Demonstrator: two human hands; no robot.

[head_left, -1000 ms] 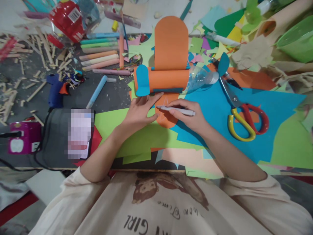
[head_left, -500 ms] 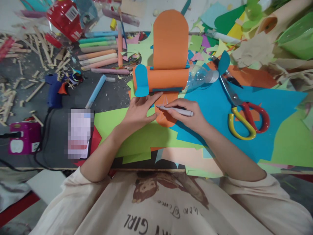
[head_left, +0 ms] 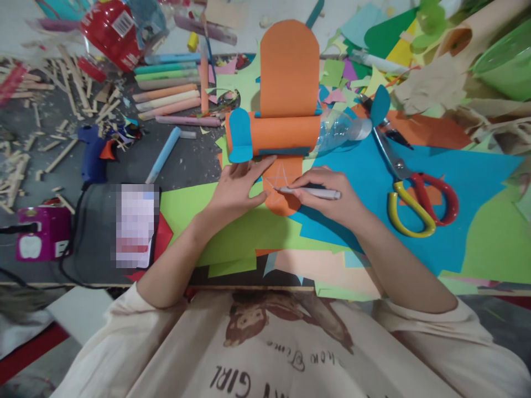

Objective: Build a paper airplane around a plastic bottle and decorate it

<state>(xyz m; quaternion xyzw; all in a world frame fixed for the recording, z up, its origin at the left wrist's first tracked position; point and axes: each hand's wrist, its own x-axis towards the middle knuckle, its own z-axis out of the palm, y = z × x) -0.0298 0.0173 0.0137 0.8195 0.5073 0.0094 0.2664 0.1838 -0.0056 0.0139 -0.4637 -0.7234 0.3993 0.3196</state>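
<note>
My left hand [head_left: 236,188] lies flat with fingers spread, pressing down the near orange paper wing [head_left: 286,200] of a paper-wrapped plastic bottle model [head_left: 286,132]. My right hand [head_left: 327,193] is closed on a white pen [head_left: 311,192], whose tip touches the orange wing beside a faint star outline. The model has an orange body, a tall far wing [head_left: 289,66] and blue fins [head_left: 240,135]. Its clear bottle neck [head_left: 344,132] points right.
Red and yellow scissors [head_left: 415,193] lie on blue paper [head_left: 373,182] to the right. Chalk sticks [head_left: 170,94], a blue glue gun [head_left: 93,152], wooden sticks and paper scraps crowd the far and left table. A green bowl [head_left: 506,61] sits far right.
My right hand has shifted the pen slightly right and down, uncovering a faint star drawn on the orange wing. My left hand has stayed put.
</note>
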